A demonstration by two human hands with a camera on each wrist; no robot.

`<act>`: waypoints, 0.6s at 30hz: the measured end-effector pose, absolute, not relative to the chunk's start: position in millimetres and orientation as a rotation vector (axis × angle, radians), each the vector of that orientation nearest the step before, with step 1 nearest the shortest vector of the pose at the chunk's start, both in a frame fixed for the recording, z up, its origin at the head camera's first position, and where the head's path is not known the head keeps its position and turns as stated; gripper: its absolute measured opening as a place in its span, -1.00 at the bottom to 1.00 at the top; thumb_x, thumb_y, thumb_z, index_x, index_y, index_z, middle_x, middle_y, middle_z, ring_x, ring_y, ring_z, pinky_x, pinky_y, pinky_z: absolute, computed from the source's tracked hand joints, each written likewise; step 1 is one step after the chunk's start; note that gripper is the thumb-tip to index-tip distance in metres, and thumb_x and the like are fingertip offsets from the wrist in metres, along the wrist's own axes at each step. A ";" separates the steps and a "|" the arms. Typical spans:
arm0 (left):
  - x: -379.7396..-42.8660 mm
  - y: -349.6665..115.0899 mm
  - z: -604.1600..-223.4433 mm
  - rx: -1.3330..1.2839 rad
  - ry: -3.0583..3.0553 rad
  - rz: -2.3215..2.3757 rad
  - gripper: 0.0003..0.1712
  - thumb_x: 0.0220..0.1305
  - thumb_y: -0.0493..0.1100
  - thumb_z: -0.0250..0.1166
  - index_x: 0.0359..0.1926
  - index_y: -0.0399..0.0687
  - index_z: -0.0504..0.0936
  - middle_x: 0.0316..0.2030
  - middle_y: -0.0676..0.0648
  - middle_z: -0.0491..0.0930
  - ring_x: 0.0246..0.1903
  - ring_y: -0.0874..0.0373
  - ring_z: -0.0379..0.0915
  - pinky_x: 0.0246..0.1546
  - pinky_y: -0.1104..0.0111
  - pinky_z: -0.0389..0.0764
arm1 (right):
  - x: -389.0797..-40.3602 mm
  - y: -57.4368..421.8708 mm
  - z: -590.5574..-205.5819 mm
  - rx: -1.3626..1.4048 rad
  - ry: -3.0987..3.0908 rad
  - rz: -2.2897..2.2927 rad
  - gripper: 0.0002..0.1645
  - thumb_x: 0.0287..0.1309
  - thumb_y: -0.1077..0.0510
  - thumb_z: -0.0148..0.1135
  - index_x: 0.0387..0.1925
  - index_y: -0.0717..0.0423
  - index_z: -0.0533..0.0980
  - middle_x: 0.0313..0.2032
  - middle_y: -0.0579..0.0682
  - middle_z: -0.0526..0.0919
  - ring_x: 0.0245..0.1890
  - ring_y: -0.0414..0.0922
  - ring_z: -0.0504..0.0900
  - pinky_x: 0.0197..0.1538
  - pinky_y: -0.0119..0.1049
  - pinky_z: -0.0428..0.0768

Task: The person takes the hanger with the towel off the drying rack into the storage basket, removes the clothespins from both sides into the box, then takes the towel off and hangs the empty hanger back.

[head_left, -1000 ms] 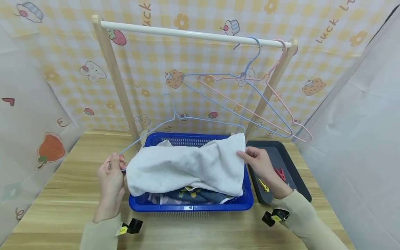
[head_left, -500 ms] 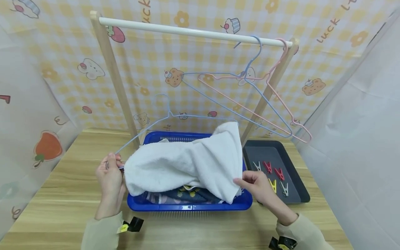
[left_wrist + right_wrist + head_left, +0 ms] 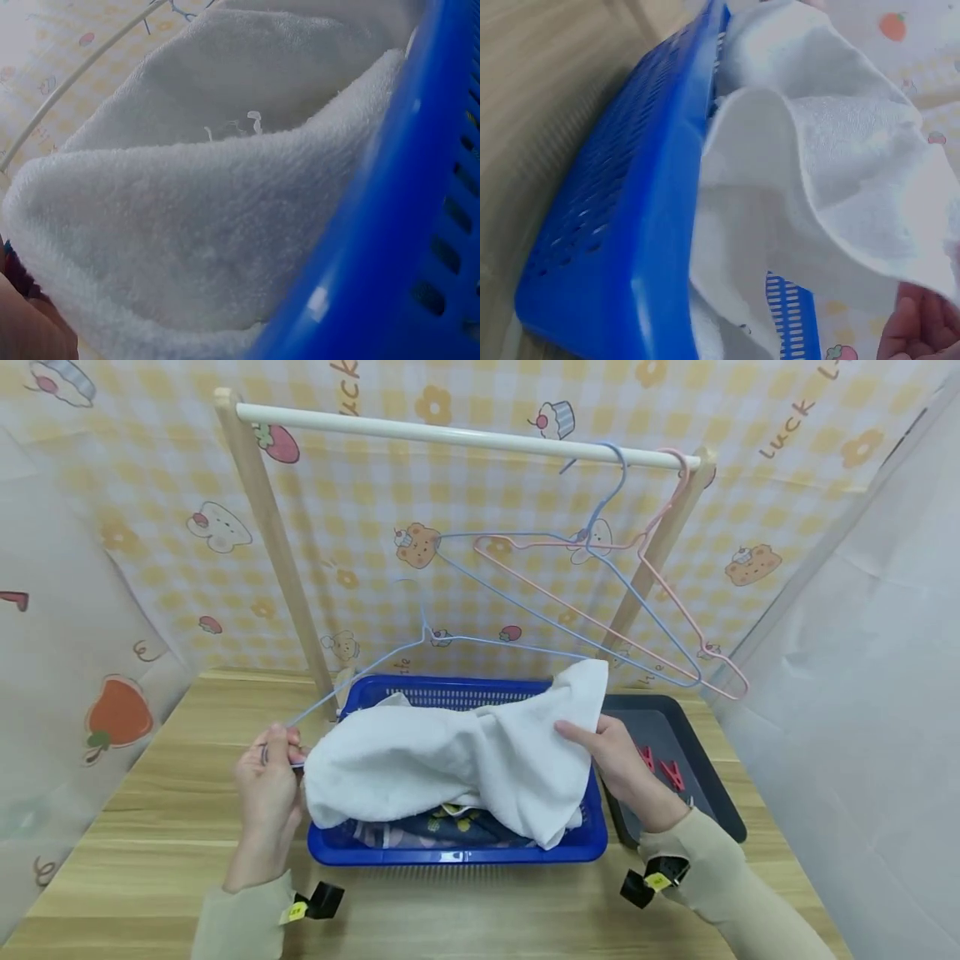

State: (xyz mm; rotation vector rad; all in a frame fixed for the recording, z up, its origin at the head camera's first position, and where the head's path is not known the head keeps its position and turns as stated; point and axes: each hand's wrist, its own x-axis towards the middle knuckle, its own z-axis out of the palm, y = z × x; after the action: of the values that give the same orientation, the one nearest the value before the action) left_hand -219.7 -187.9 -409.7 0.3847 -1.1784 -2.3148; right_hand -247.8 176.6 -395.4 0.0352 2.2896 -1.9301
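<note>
A white towel [image 3: 442, 760] hangs over the bottom bar of a light blue wire hanger [image 3: 375, 664], above a blue basket [image 3: 450, 857]. My left hand [image 3: 270, 785] grips the hanger's left corner, just beside the towel's rounded left end. Between thumb and fingers, my right hand [image 3: 618, 760] pinches the towel near its right edge. The towel's upper right corner stands up and covers the hanger's right end. In the right wrist view, the towel [image 3: 855, 150] drapes in loose folds past the basket rim [image 3: 660, 225], and fingers [image 3: 919, 322] show under its edge.
Patterned clothes [image 3: 450, 828] lie in the basket under the towel. Behind stands a rack with a white rod [image 3: 435, 433], bearing a blue hanger [image 3: 637, 597] and a pink hanger [image 3: 693, 627]. A dark tray [image 3: 727, 810] with red clips [image 3: 672, 774] sits at the right.
My right hand went down along the towel's right edge, then came back up, now pinching the towel. The hanger shifted left and back right. My left hand kept its grip.
</note>
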 end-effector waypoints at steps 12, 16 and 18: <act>-224.7 -187.8 -410.6 0.501 -1.126 -2.263 -0.54 0.39 -0.29 0.03 -0.71 -0.24 0.43 -0.60 -0.01 0.46 -0.78 0.28 0.35 -0.73 0.60 0.43 | -216.7 178.1 -406.2 0.069 2.438 -1.772 -0.62 0.04 0.14 0.38 -0.22 0.39 0.57 -0.32 0.08 0.69 -0.32 -0.13 0.63 -0.23 -0.31 0.60; -224.7 -186.4 -412.4 0.520 -1.138 -2.263 -0.53 0.40 -0.27 0.03 -0.71 -0.22 0.43 -0.60 0.00 0.45 -0.78 0.28 0.35 -0.73 0.59 0.43 | -202.0 182.1 -410.9 0.038 2.459 -1.756 -0.49 -0.04 0.20 0.42 -0.05 0.31 0.46 -0.15 0.12 0.61 -0.21 -0.10 0.56 -0.16 -0.28 0.58; -224.4 -185.8 -413.1 0.511 -1.152 -2.267 -0.53 0.40 -0.27 0.02 -0.72 -0.21 0.42 -0.61 0.01 0.46 -0.78 0.28 0.35 -0.73 0.59 0.43 | -200.9 185.3 -410.1 -0.055 2.461 -1.741 -0.33 -0.08 0.22 0.45 0.08 0.23 0.35 -0.06 0.12 0.52 -0.16 -0.06 0.53 -0.12 -0.25 0.56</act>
State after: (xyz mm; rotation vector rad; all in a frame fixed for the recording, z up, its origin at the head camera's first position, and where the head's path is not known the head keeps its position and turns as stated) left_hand -224.4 -185.8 -413.1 0.5113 -1.1521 -2.2674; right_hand -200.9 185.3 -410.1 -0.0551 2.4611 -1.7408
